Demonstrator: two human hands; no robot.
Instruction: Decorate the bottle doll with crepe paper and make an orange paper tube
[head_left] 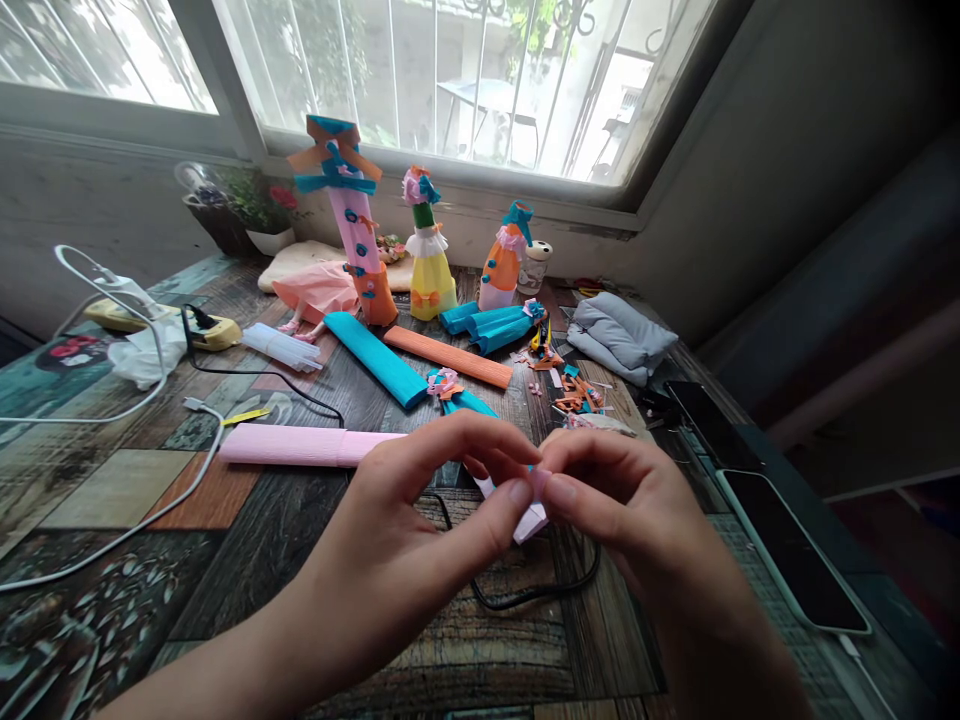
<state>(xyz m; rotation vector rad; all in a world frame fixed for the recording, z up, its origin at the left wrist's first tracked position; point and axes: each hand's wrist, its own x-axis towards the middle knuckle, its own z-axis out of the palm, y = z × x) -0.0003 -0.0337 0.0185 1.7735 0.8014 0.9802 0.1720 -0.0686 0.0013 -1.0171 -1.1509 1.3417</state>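
Both hands meet above the near middle of the tabletop [112,490], pinching one small pink paper strip [531,520] between them. The left hand [420,510] has its grip closed on the strip with thumb and forefinger; the right hand [622,500] has its grip closed on the same strip from the other side, fingertips touching the left's. Under them a black cable [540,592] loops across the wood. Just beyond the left hand lies a pink crepe roll [292,445]; a white cable [150,500] curves through the open left part. Two phones [780,540] lie along the right edge, near the right wrist. Paper scraps [577,395] and crepe-dressed bottles [427,270] crowd the far side by the window.
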